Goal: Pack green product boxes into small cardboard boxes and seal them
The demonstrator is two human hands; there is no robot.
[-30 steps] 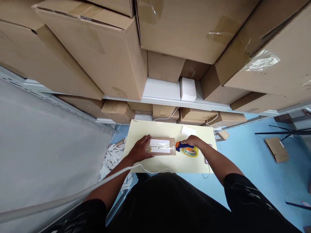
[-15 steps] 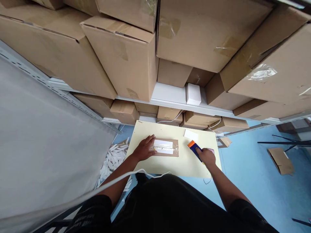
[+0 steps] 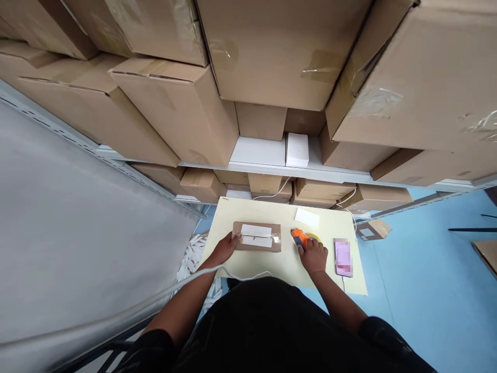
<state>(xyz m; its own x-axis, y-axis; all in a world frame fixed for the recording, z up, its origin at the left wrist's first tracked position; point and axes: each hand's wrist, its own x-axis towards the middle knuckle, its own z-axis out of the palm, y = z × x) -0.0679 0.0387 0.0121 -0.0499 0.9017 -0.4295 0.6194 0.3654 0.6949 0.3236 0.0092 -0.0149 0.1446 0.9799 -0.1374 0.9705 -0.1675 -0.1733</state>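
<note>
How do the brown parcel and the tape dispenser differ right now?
The brown parcel is oblong with white patches; the tape dispenser is orange and dark blue. The parcel runs along the table's length; the dispenser slants. The left hand holds the parcel's left end; the right hand covers part of the dispenser. Each has a hand on it.

Plain grey wall [image 3: 77, 207] along left side. Light blue floor [image 3: 415, 264], open stretch on right, faint seam line. Grey-white metal shelving rack [image 3: 322, 169] across far side, big brown cardboard cartons [image 3: 279, 57] stacked on upper level, smaller cartons [image 3: 200, 184] below. Pale yellow rectangular desk [image 3: 229, 212] in front of rack. Heap of white strips [image 3: 190, 256] on floor between wall and desk. Soft, even light.
</note>
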